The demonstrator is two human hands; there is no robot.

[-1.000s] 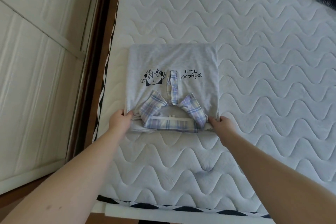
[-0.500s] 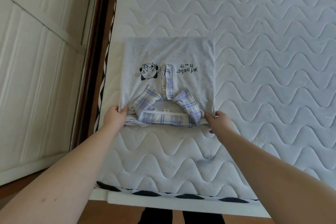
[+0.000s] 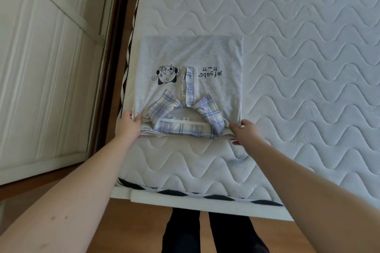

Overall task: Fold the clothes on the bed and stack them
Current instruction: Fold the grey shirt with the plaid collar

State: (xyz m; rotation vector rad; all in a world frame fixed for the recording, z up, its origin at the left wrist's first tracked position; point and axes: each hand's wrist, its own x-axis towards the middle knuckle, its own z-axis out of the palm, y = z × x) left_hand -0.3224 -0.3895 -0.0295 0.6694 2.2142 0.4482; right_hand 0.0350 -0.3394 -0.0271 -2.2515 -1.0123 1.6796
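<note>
A folded light grey shirt [image 3: 191, 55] with a plaid collar, a small cartoon print and upside-down lettering lies flat near the left edge of the quilted white mattress [image 3: 298, 47]. Its collar end faces me. My left hand [image 3: 129, 126] pinches the near left corner of the folded shirt, thumb on top. At the near right corner my right hand [image 3: 244, 132] grips the stacked layers in the same way. Both forearms reach in from the bottom of the view.
A white panelled wardrobe door [image 3: 45, 68] stands to the left, with a narrow strip of wooden floor between it and the bed. The bed's white foot rail [image 3: 195, 201] runs across below the mattress. My dark-trousered legs [image 3: 213, 232] stand on the wooden floor.
The shirt has shifted slightly left toward the mattress edge with both hands holding its near corners. The view has tilted down, so the denim clothes at the far end have left the frame.
</note>
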